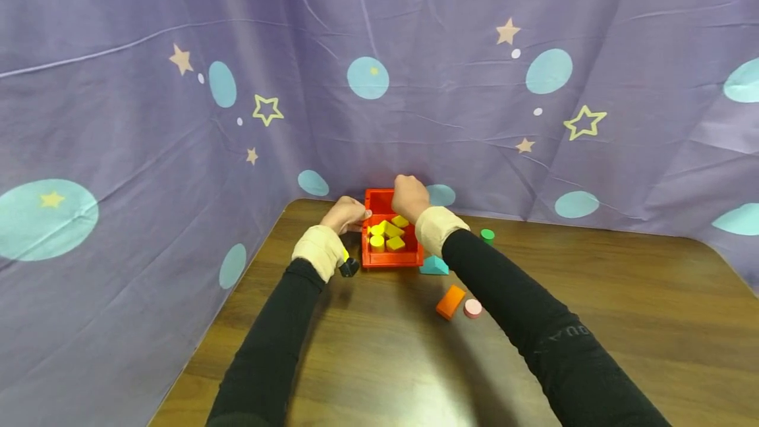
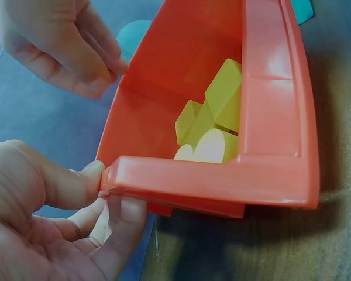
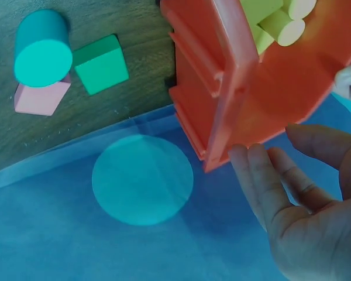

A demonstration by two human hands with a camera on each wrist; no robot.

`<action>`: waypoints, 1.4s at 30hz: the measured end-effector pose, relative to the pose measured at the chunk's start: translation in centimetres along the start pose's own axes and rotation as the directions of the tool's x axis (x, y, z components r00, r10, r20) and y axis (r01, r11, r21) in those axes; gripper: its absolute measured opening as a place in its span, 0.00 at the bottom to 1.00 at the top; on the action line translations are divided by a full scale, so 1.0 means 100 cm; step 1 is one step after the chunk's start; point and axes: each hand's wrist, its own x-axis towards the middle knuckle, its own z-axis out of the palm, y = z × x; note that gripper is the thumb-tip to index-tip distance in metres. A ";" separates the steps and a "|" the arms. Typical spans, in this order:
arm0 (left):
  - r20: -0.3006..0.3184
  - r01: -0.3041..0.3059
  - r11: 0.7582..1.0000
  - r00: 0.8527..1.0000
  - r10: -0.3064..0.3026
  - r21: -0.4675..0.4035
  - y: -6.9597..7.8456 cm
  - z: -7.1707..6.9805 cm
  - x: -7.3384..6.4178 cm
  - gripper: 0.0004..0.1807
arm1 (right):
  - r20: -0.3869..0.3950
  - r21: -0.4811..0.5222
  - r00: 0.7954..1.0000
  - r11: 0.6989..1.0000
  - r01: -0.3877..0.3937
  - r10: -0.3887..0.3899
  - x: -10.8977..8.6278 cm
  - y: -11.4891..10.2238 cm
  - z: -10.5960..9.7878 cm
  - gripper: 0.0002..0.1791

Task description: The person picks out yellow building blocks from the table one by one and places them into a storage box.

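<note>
A red plastic bin [image 1: 391,259] stands near the back curtain, with several yellow blocks [image 1: 394,243] inside, cylinders among them. My left hand [image 2: 41,216] pinches the bin's corner at the rim between thumb and fingers, on the left side in the head view. At the bin's back right is my right hand [image 1: 410,196]. Seen from the right wrist, its fingers [image 3: 269,181] are fairly straight, the thumb apart from them, and the fingertips lie right at the bin's edge.
Right of the bin lie a teal triangular block [image 1: 435,265], a green round block [image 1: 487,236], an orange block [image 1: 450,302] and a pink disc [image 1: 472,308]. A black block [image 1: 350,267] sits by the left wrist. A patterned purple curtain [image 1: 450,117] borders the wooden table [image 1: 367,348].
</note>
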 end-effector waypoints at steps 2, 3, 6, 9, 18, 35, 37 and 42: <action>-0.002 0.014 1.000 1.000 -0.014 0.008 0.002 0.001 0.000 0.07 | -0.006 0.004 1.000 1.000 0.010 -0.010 -0.003 0.000 -0.005 0.05; -0.004 0.020 1.000 1.000 -0.020 0.012 0.002 0.001 0.000 0.06 | -0.008 0.005 1.000 1.000 0.017 -0.017 -0.005 0.001 -0.007 0.04; -0.003 0.030 1.000 1.000 -0.030 0.008 0.003 0.001 0.000 0.04 | -0.024 -0.001 0.999 0.999 0.045 -0.045 -0.010 0.002 -0.014 0.03; 0.003 0.023 1.000 1.000 -0.023 0.012 0.003 0.000 0.001 0.05 | -0.030 -0.003 0.997 0.998 0.069 -0.069 -0.015 0.004 -0.022 0.04; 0.051 -0.059 0.997 0.997 0.056 0.058 0.001 -0.003 0.002 0.11 | -0.033 0.043 0.989 0.988 0.147 -0.146 -0.036 0.017 -0.051 0.23; 0.232 -0.106 0.988 0.970 0.078 0.109 -0.017 -0.023 0.003 0.27 | -0.098 0.100 0.950 0.947 0.305 -0.295 -0.091 0.048 -0.091 0.09; 0.242 -0.140 0.977 0.965 0.100 0.158 -0.017 -0.027 0.003 0.27 | -0.108 0.100 0.948 0.946 0.309 -0.299 -0.096 0.053 -0.095 0.10; 0.170 -0.289 0.906 0.954 0.247 0.310 -0.008 -0.037 -0.007 0.24 | -0.124 0.107 0.946 0.944 0.312 -0.299 -0.107 0.068 -0.104 0.13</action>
